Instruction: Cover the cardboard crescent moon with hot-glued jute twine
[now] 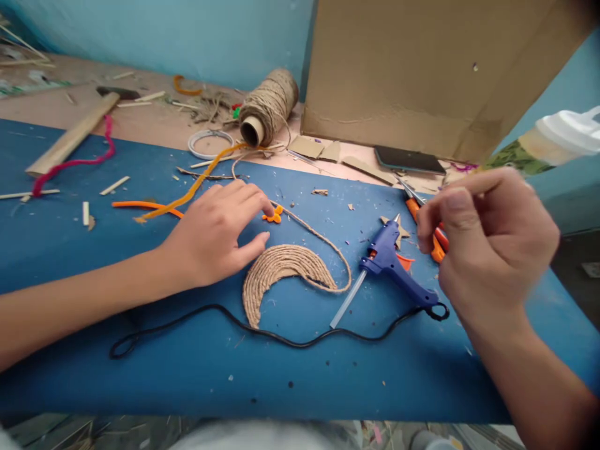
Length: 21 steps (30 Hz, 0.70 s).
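My left hand point(220, 234) rests on the blue table with its fingers and thumb apart, holding nothing. Beside its index fingertip lies a small orange flower-like piece point(274, 214). A crescent covered in rows of twine point(290, 259) lies just right of the thumb, and a loose strand of twine point(344, 259) curves from its right tip back toward the spool of twine point(274, 103). My right hand point(492, 240) is raised at the right, fingers curled and pinched; whatever they hold, if anything, is hidden. Between the hands, a blue hot glue gun point(387, 253) lies on its side with a glue stick point(349, 300) in it.
The glue gun's black cord point(295, 344) snakes along the front. Orange-handled scissors point(415, 206) lie partly behind my right hand. Further back are a phone point(410, 160), a cardboard panel point(398, 75) and a lidded cup point(544, 140). A hammer point(77, 128) and pipe cleaners point(197, 184) lie left.
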Motion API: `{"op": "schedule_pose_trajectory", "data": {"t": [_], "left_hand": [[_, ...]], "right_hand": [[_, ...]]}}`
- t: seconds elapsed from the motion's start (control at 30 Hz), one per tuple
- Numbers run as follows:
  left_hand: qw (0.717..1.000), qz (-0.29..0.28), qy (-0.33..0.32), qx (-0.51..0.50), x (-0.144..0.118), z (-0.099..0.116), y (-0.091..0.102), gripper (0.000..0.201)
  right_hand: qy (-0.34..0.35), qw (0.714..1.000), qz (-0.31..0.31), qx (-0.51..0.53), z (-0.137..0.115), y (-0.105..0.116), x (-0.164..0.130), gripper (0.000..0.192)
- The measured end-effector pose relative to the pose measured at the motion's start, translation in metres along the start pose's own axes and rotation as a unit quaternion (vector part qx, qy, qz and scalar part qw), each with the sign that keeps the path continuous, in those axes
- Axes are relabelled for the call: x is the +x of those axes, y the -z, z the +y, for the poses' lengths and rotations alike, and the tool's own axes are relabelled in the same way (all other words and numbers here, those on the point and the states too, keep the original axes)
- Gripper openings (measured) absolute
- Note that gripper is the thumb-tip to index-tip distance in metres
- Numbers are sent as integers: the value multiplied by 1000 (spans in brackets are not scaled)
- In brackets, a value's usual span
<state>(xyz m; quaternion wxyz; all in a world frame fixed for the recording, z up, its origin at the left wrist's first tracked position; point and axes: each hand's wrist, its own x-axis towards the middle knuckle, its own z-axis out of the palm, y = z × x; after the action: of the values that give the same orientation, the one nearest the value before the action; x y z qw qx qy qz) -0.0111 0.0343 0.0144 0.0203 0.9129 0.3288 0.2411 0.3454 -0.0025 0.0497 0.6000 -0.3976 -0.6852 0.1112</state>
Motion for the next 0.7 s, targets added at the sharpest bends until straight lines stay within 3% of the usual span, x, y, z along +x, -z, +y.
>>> {"op": "schedule_pose_trajectory", "data": {"t": [0.07, 0.17, 0.23, 0.33, 0.47, 0.57, 0.7], "left_hand": [[1000, 4, -2, 13, 5, -5, 13, 13], [998, -11, -34, 45, 15, -12, 29, 16], [996, -35, -59, 61, 30, -23, 29, 24], [996, -28, -52, 66, 70, -50, 4, 35], [991, -58, 19, 120, 150, -84, -55, 53], [982, -102, 61, 148, 204, -94, -89, 60], [979, -138, 42, 143, 242, -93, -106, 61]], "right_hand": [[0, 1000, 6, -8, 10, 4, 6, 19], [-1, 1000, 18, -22, 24, 15, 16, 20], [5, 999, 31, -20, 33, 24, 24, 20], [2, 998, 45, -49, 48, 38, 36, 20], [-59, 980, 26, -186, 64, 48, 47, 31], [-91, 963, 7, -253, 62, 47, 47, 29], [-66, 957, -52, -278, 44, 44, 38, 15]]}}
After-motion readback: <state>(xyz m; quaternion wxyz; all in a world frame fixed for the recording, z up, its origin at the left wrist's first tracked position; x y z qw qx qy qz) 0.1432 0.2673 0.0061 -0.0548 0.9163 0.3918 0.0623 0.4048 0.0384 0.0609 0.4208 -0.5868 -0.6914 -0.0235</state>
